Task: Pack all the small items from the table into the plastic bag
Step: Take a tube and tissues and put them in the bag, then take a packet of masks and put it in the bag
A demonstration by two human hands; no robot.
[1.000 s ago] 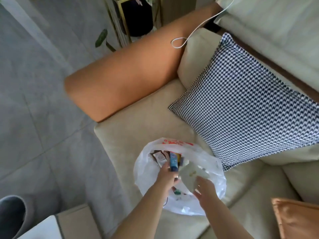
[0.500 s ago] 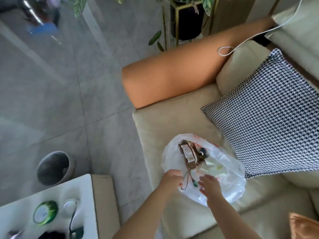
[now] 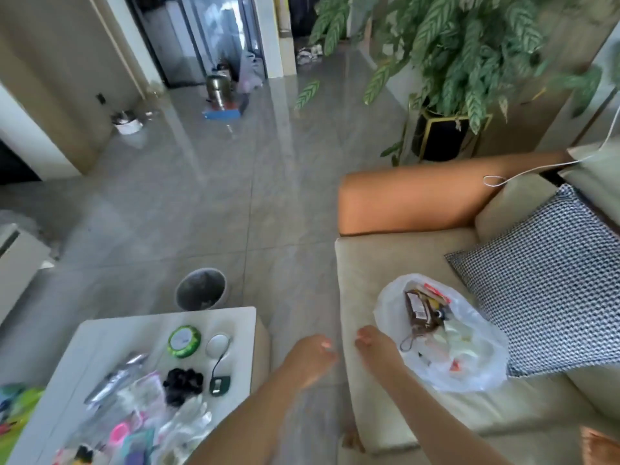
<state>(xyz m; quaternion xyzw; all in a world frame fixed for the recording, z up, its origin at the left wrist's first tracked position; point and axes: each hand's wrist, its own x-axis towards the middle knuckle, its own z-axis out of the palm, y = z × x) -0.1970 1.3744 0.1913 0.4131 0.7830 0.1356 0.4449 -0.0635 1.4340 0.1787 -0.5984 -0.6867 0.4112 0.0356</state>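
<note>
The white plastic bag (image 3: pixel 469 370) lies open on the beige sofa seat, with a brown pouch (image 3: pixel 421 312) and several other small items inside. My right hand (image 3: pixel 375 347) hovers just left of the bag, empty. My left hand (image 3: pixel 310 359) hangs between the sofa and the white table (image 3: pixel 100 333), empty with its fingers loosely curled. On the table lie a green tape roll (image 3: pixel 184 341), a round white disc (image 3: pixel 217 345), a black scrunchie (image 3: pixel 183 385), a dark green charger (image 3: pixel 219 385), a silver packet (image 3: pixel 115 377) and several blurred colourful items.
A grey waste bin (image 3: pixel 200 289) stands on the tiled floor behind the table. The sofa has an orange armrest (image 3: pixel 419 196) and a houndstooth cushion (image 3: pixel 550 283) right of the bag. A potted plant (image 3: pixel 446 132) stands behind the armrest.
Both hands have come out of the bag empty and moved left, away from it. The view has swung left, bringing the table and its items into sight.
</note>
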